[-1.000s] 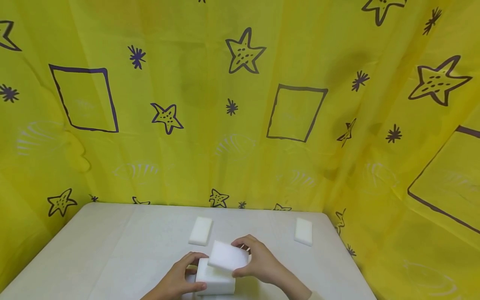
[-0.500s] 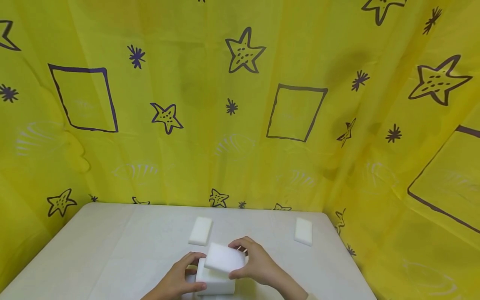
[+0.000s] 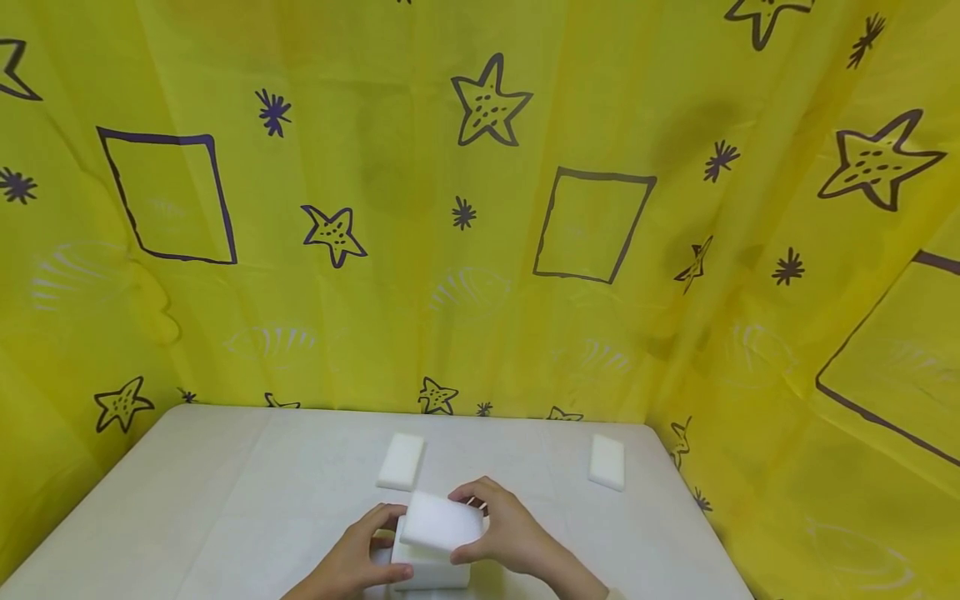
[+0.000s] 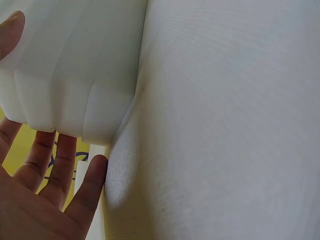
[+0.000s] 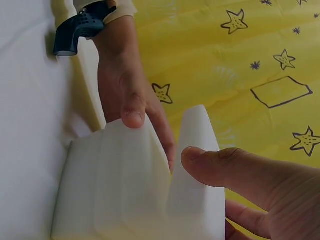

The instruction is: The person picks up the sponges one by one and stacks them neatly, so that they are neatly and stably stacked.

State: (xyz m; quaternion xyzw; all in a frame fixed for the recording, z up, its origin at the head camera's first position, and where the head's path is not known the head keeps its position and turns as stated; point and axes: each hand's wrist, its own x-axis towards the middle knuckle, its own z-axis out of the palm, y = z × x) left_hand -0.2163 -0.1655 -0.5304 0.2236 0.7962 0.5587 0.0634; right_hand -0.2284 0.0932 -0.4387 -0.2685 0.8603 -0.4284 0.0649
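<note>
A stack of white sponges (image 3: 431, 575) stands on the near part of the table, in layers pressed flat together (image 4: 75, 60). My left hand (image 3: 356, 557) grips its left side, thumb at the near face and fingers at the far one. Over the stack, my right hand (image 3: 510, 527) pinches another white sponge (image 3: 441, 521) between thumb and fingers. That sponge slants; in the right wrist view a wedge-shaped gap parts it from the top of the stack (image 5: 110, 185). It hides much of the stack's top in the head view.
Two single white sponges lie flat farther back: one sponge (image 3: 401, 461) just beyond the stack, the other sponge (image 3: 607, 462) near the table's right edge. A yellow curtain (image 3: 405, 292) with starfish drawings hangs right behind the white table (image 3: 225, 500) and along its sides.
My right hand has shifted a little left and toward me with its sponge, which covers more of the stack's top. The left hand and stack have stayed in place.
</note>
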